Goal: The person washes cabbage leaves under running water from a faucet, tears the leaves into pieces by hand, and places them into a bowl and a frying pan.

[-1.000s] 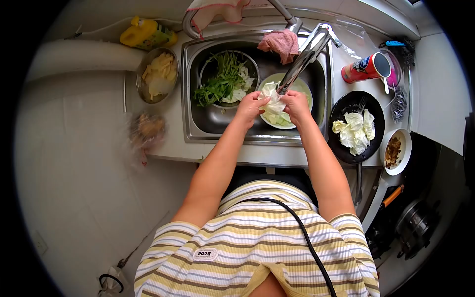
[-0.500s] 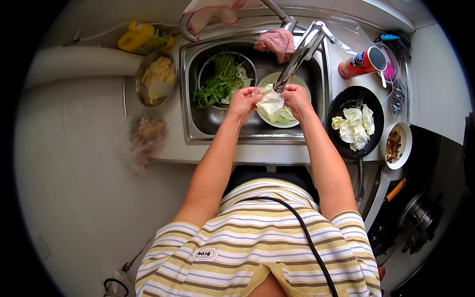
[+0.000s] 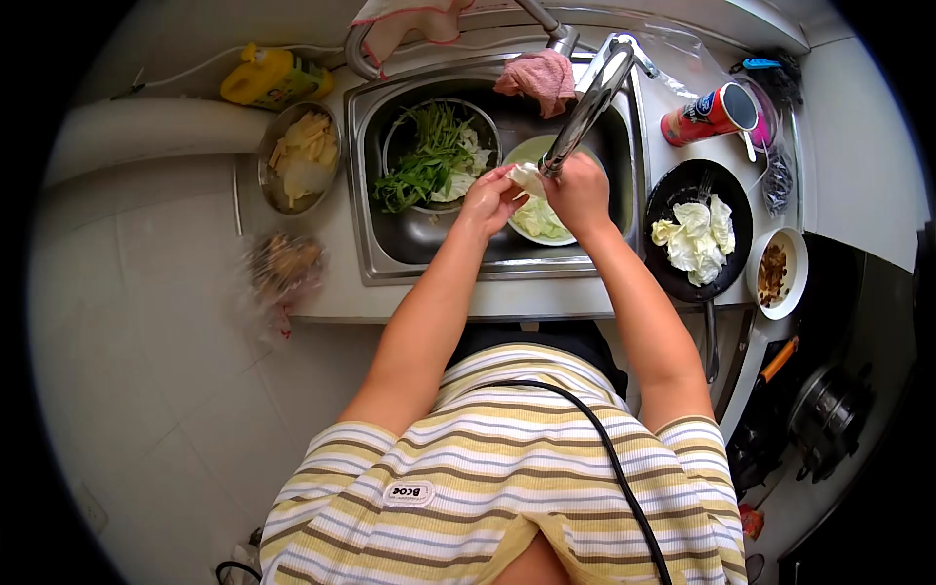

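Observation:
Under the spout of the faucet [image 3: 591, 107], my left hand [image 3: 492, 202] pinches one side of a pale cabbage leaf [image 3: 527, 179]. My right hand [image 3: 579, 195] is closed on the leaf's other side, its fingertips partly hidden by the spout. Below both hands, a light green bowl [image 3: 535, 150] holds more cabbage pieces [image 3: 538, 218] in the sink [image 3: 409, 250]. Left of my left hand, leafy greens [image 3: 421, 166] and some cabbage lie in a round strainer or bowl, also in the sink.
Right of the sink are a black pan [image 3: 668, 185] with cabbage leaves, a red canister [image 3: 709, 114] and a white bowl [image 3: 795, 283] of brown pieces. On the left stand a metal bowl [image 3: 265, 175] of pale slices, a yellow bottle [image 3: 276, 77] and a plastic bag [image 3: 285, 268].
The leaf, spread between my hands before, is now bunched smaller. My right hand has turned over with its back upward, and my left hand's fingers have shifted around the leaf.

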`<action>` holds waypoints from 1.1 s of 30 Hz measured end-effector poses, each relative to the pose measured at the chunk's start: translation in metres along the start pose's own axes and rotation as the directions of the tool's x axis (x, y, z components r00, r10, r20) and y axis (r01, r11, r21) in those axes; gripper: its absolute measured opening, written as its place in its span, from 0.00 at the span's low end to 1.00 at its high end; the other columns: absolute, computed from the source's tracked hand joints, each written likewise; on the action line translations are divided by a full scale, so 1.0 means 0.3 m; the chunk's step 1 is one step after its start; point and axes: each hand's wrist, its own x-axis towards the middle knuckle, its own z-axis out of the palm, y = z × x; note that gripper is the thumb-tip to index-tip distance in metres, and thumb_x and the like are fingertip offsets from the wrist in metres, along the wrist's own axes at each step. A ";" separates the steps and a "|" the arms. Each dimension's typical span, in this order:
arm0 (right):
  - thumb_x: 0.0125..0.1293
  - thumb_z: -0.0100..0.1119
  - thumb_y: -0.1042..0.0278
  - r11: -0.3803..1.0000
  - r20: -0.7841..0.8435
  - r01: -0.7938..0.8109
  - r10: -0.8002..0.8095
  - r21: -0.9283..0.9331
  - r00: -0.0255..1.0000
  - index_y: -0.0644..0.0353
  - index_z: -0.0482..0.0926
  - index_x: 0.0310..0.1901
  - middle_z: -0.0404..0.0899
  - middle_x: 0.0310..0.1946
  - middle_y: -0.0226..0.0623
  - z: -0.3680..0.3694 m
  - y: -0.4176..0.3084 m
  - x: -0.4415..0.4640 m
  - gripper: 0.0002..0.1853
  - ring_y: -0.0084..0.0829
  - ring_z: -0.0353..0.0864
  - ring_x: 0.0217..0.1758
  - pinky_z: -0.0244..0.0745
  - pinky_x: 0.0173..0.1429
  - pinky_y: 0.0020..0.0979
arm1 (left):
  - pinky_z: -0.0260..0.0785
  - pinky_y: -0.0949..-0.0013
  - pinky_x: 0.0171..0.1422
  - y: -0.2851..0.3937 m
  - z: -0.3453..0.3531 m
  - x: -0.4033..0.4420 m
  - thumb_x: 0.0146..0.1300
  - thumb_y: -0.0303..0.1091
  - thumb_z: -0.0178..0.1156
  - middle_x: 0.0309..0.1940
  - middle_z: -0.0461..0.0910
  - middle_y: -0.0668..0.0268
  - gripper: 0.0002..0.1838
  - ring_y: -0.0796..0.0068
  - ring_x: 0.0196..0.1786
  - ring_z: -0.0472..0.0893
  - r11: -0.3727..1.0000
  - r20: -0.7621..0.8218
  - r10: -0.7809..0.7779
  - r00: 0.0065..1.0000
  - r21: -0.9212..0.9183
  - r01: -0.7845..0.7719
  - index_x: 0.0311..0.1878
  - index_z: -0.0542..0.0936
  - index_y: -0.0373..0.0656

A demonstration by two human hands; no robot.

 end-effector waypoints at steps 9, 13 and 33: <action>0.48 0.59 0.79 0.969 -0.088 -0.088 0.111 0.231 0.990 0.62 0.79 0.31 0.81 0.35 0.41 0.015 0.076 -0.139 0.07 0.40 0.80 0.39 0.76 0.45 0.33 | 0.68 0.63 0.51 -0.136 -0.134 0.117 0.50 0.22 0.54 0.49 0.77 0.60 0.17 0.65 0.48 0.77 0.181 -0.045 0.179 0.983 0.983 0.012 0.45 0.79 0.44; 0.49 0.58 0.81 0.970 -0.164 -0.207 0.226 0.127 0.960 0.64 0.79 0.33 0.81 0.36 0.43 -0.150 0.084 -0.205 0.07 0.40 0.81 0.41 0.76 0.47 0.33 | 0.69 0.58 0.50 -0.230 -0.088 0.060 0.47 0.24 0.59 0.43 0.76 0.57 0.16 0.56 0.44 0.76 -0.203 0.263 0.273 0.925 0.956 -0.211 0.42 0.81 0.47; 0.52 0.58 0.77 0.910 -0.026 -0.397 0.403 0.120 0.915 0.64 0.79 0.31 0.78 0.29 0.44 -0.263 0.126 -0.218 0.03 0.42 0.78 0.34 0.73 0.41 0.35 | 0.69 0.56 0.42 -0.318 -0.086 0.204 0.49 0.25 0.55 0.39 0.73 0.59 0.09 0.55 0.39 0.76 -0.462 0.561 0.148 0.815 0.767 -0.444 0.35 0.78 0.44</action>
